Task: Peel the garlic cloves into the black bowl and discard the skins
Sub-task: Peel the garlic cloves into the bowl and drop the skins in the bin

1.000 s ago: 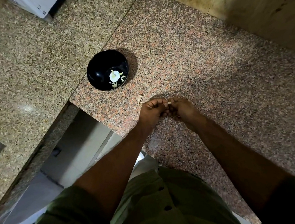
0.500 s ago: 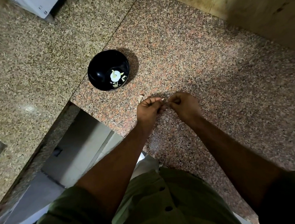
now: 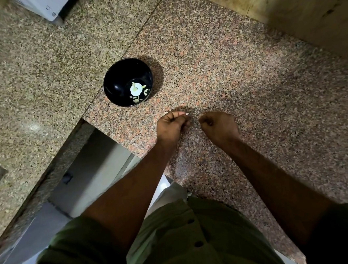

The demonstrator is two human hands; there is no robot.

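Spreading across most of the view is a speckled granite counter (image 3: pixel 237 73) in pink, brown and black, with a seam running diagonally past the bowl and a paler slab on the far side of it. A cut-out corner shows grey floor below, a white appliance (image 3: pixel 50 5) sits at the top edge, and a yellowish wall (image 3: pixel 305 4) closes off the far right.

Above the counter, the left hand (image 3: pixel 172 126) has its fingers curled in, pinching a small pale garlic clove (image 3: pixel 185 114) whose tip pokes out beyond the fingertips. Just beside it but apart, the right hand (image 3: pixel 219 125) is curled into a loose fist; whether it holds a scrap of skin cannot be told.

Beyond the left fingers and a little to their left stands the black bowl (image 3: pixel 118 84), glossy, round and upright on the counter, clear of both hands. Inside it lie a white round piece and several small pale bits (image 3: pixel 137 91), gathered on the side nearest the fingers. An olive shirt (image 3: pixel 179 247) with dark buttons fills the bottom.
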